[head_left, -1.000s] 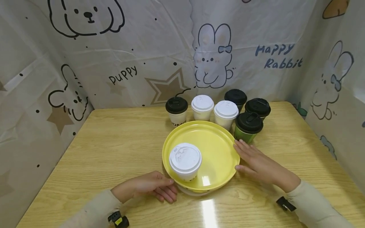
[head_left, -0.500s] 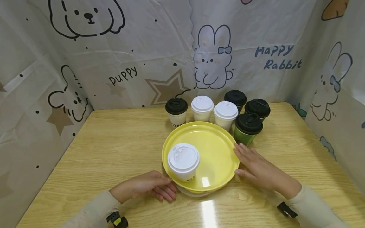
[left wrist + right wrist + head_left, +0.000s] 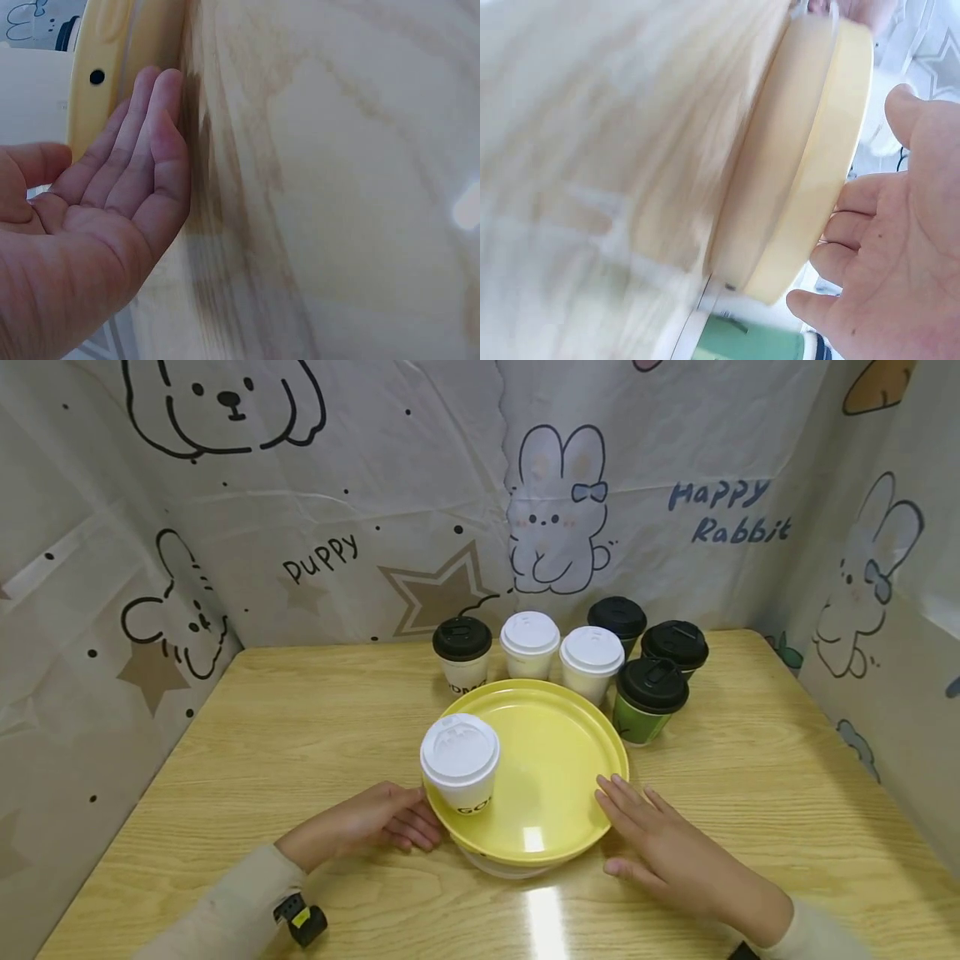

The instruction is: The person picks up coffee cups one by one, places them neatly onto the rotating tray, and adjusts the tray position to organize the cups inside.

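A round yellow tray (image 3: 547, 752) sits on a pale, lower base in the middle of the table. On its left part stands a paper cup (image 3: 468, 792) with a white lid. My left hand (image 3: 367, 822) is at the tray's left rim, palm up and fingers loosely extended, as the left wrist view shows along the yellow side wall (image 3: 97, 112). My right hand (image 3: 667, 860) is spread at the right rim, fingertips overlapping it. In the right wrist view those fingers (image 3: 847, 229) lie against or just beside the rim; actual contact is unclear.
Behind the tray stand two white-lidded cups (image 3: 591, 660), a black-lidded cup (image 3: 462, 652), a green cup (image 3: 639, 722) with a black lid, and two more black-lidded cups (image 3: 675, 645). A printed cloth (image 3: 360, 502) encloses the wooden table (image 3: 315, 718).
The cup on the tray has shifted left and away from me, as the tray turns clockwise. My left hand moved slightly left and up; my right hand slid down along the rim, toward me.
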Demonstrator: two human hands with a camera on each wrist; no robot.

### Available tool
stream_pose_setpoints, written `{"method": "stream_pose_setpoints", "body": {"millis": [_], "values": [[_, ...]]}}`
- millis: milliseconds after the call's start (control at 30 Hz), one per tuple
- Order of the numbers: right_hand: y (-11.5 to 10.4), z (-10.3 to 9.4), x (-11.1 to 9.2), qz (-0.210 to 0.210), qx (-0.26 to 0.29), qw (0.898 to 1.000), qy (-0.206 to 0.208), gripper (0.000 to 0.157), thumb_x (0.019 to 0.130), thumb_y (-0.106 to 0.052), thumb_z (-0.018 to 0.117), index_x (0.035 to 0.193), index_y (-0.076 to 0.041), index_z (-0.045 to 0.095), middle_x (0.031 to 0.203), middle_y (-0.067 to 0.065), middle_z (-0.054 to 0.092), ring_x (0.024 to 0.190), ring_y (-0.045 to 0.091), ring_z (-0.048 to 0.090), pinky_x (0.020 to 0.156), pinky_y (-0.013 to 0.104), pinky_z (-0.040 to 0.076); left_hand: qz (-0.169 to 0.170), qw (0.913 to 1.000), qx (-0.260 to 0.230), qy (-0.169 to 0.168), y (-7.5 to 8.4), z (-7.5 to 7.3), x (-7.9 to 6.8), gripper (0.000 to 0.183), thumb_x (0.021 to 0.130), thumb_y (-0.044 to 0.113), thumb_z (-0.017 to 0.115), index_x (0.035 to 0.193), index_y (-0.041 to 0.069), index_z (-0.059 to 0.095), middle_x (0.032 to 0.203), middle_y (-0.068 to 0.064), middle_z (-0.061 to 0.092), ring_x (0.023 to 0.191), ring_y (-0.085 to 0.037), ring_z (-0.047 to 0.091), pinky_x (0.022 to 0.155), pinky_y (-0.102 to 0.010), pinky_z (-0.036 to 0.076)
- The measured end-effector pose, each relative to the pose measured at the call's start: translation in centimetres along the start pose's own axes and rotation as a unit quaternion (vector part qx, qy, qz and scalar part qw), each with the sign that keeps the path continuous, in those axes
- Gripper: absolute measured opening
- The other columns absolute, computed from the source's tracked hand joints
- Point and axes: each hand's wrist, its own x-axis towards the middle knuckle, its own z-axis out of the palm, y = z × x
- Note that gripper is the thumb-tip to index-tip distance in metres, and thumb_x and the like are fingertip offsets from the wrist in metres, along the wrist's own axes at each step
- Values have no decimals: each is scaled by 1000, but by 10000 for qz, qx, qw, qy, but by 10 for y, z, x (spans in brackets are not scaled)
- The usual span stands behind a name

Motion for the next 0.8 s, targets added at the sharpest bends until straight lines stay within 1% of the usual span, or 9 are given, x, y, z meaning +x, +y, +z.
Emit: {"method": "stream_pose_setpoints", "body": {"millis": [100,200,333,433,567,633,667,800], "values": [[-8,2,0,-158,-42,9998,67,70,94,-44,57,145,-1,37,155,12,29,142,31,27,114,18,-8,24,9998,152,115,2,-4,2,55,106,31,27,107,-9,65,98,-17,71,88,-23,70,72,-30,56],[-14,2,-1,-230,-30,9997,3,70,94,-43,57,146,-1,36,156,13,28,143,30,26,113,18,-8,76,9994,279,205,5,-7,4,58,106,32,25,106,-10,65,96,-18,71,86,-23,70,71,-30,56],[-18,1,0,-164,6,9997,-196,71,95,-45,55,147,-2,34,157,12,25,144,29,23,113,18,-11,18,9991,334,279,7,-9,6,59,106,33,26,105,-10,65,95,-18,71,83,-22,71,70,-30,56],[-16,-2,0,-76,62,9994,-325,71,95,-46,53,148,-3,32,158,11,22,145,28,20,112,18,-12,-117,9985,386,367,10,-10,7,58,106,34,27,104,-9,67,94,-17,72,82,-22,71,67,-29,56],[-6,-11,4,-28,130,9996,-247,70,96,-44,52,149,-2,30,158,12,21,145,29,20,112,17,-11,-251,9976,456,467,14,-9,4,54,104,33,32,102,-7,68,91,-15,73,79,-21,72,64,-27,55],[2,-15,7,13,175,9997,-164,70,97,-43,52,149,-1,30,158,13,21,145,31,20,113,17,-10,-316,9980,393,374,14,-6,1,52,103,34,35,102,-6,68,91,-15,73,79,-21,72,64,-27,54],[6,-18,9,42,202,9997,-143,70,97,-43,52,149,-1,29,158,14,21,145,31,19,114,20,-8,-350,9984,326,294,14,-4,0,51,102,34,37,102,-6,68,91,-14,73,79,-20,72,64,-26,54],[22,-24,15,254,331,9989,-229,70,97,-42,51,149,-1,28,157,16,20,145,33,16,119,37,6,-399,9991,7,-145,10,6,-5,49,101,35,42,104,-7,67,93,-15,73,80,-20,72,63,-24,53]]}}
